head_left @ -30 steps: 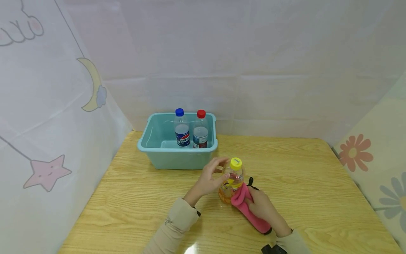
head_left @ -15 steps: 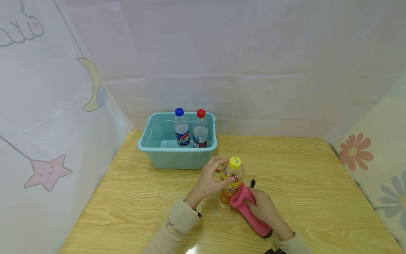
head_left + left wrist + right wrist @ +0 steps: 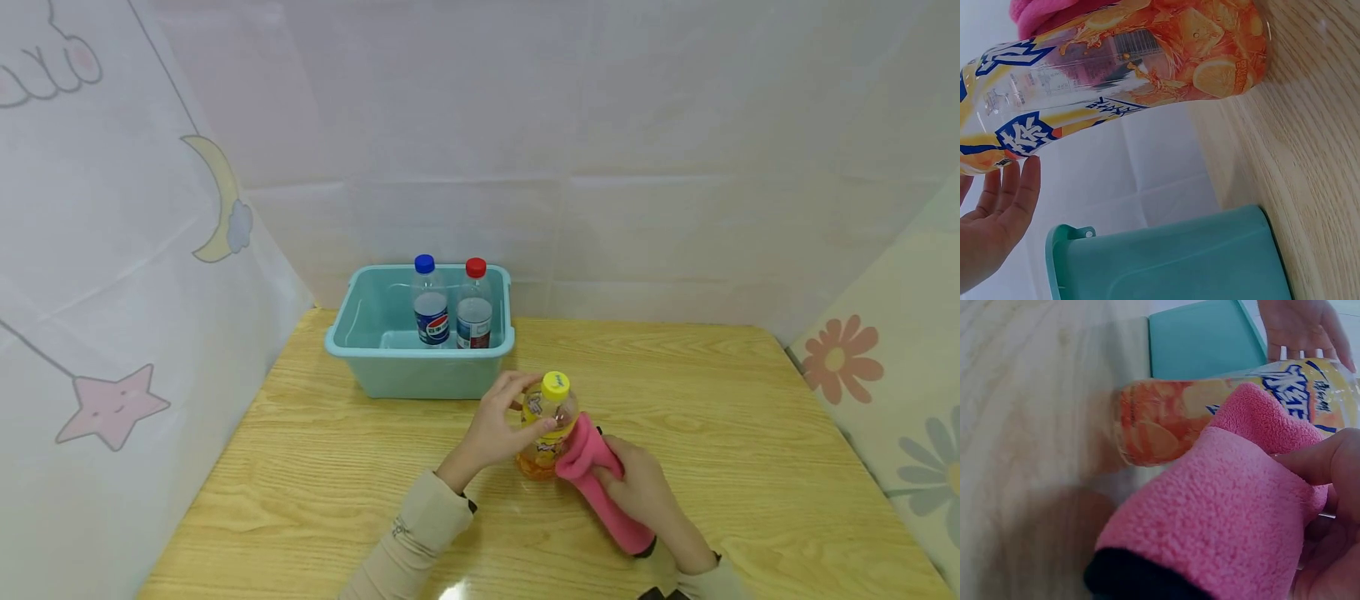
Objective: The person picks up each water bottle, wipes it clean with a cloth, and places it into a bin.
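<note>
A clear plastic drink bottle point(image 3: 542, 457) with a yellow cap stands on the table in the head view. Its label shows orange slices and blue-edged lettering in the left wrist view point(image 3: 1166, 56). My left hand point(image 3: 495, 425) holds the bottle's upper part, fingers behind and thumb in front. In my right hand point(image 3: 643, 487) a pink fluffy cloth point(image 3: 615, 521) with a dark edge is pinched between thumb and fingers. The bunched end of the cloth overlaps the bottle's right side, and its tail hangs toward the near right. The right wrist view shows the cloth point(image 3: 1210, 506) partly covering the bottle.
Behind the left hand sits a light blue plastic basin point(image 3: 427, 375). Inside it stand a blue-capped bottle point(image 3: 431, 317) and a red-capped bottle point(image 3: 474, 321). A pale printed curtain point(image 3: 675, 208) surrounds the back and sides of the wooden table point(image 3: 712, 400).
My right hand has shifted slightly right with the pink cloth, whose bunched end now reaches higher beside the bottle. The bottle has turned a little and stands straighter; my left hand stays around it.
</note>
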`<state>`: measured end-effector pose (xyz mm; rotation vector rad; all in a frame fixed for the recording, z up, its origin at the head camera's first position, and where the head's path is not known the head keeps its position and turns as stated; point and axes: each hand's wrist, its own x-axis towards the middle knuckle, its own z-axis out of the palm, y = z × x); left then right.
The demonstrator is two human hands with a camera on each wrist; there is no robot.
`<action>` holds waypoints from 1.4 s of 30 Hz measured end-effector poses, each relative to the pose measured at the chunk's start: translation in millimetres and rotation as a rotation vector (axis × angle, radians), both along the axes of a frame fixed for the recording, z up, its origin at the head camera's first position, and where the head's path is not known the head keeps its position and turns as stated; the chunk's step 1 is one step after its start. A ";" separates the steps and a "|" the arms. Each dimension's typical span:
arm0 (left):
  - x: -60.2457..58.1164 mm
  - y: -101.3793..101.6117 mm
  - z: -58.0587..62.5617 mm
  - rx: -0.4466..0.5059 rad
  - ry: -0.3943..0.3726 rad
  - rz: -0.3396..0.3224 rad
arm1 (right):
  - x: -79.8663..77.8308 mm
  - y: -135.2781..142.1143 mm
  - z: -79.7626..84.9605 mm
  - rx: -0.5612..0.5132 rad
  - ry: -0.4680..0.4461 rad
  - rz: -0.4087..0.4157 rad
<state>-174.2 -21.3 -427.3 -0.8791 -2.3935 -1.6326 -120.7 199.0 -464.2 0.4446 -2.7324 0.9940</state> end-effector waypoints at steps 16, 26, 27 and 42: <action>-7.7 -4.9 -0.3 0.051 -0.059 -0.085 | -6.1 11.1 27.4 -0.081 0.155 0.022; -7.9 -7.2 -0.1 0.051 -0.095 -0.094 | -7.7 10.5 40.1 -0.064 0.203 0.021; -7.7 -7.4 0.2 0.053 -0.095 -0.095 | -8.2 10.0 40.8 -0.054 0.205 0.021; -7.4 -8.4 -1.0 0.072 -0.101 -0.101 | -12.7 -2.4 40.3 -0.026 0.206 0.046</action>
